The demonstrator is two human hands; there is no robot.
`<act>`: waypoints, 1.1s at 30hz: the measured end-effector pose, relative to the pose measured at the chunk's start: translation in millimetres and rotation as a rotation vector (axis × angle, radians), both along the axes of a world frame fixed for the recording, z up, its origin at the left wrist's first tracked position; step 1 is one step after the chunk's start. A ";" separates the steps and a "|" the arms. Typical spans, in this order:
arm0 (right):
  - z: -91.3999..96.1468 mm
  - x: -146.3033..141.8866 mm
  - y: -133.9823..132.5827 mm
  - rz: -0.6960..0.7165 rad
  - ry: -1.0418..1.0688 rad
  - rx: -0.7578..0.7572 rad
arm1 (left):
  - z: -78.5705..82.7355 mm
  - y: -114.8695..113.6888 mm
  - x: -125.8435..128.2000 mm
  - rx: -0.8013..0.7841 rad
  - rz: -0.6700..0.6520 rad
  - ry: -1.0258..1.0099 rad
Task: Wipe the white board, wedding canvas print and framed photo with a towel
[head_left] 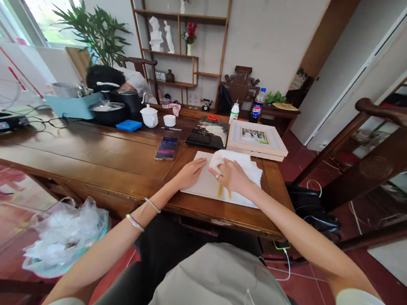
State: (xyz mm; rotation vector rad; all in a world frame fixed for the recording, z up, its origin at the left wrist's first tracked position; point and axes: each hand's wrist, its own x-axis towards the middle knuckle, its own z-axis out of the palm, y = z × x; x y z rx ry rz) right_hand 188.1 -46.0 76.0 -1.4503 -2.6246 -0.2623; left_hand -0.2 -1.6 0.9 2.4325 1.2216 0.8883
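Behind a wooden desk point(134, 156), shelves point(181, 17) line the wall; my left hand point(191, 172) lies flattened on a white board point(202, 187), my right hand point(229, 174) beside it, fingers curled around a cloth point(242, 158) there.

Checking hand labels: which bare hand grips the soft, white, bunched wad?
The right hand, wearing a finger ring, fingers curled on the wad; the left hand lies flat on the pale, smooth sheet, gripping nothing.
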 end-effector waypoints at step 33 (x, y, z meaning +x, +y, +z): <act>0.8 2.8 -66.7 0.248 -0.054 0.041 | 0.6 -1.5 -0.1 -0.010 0.012 0.008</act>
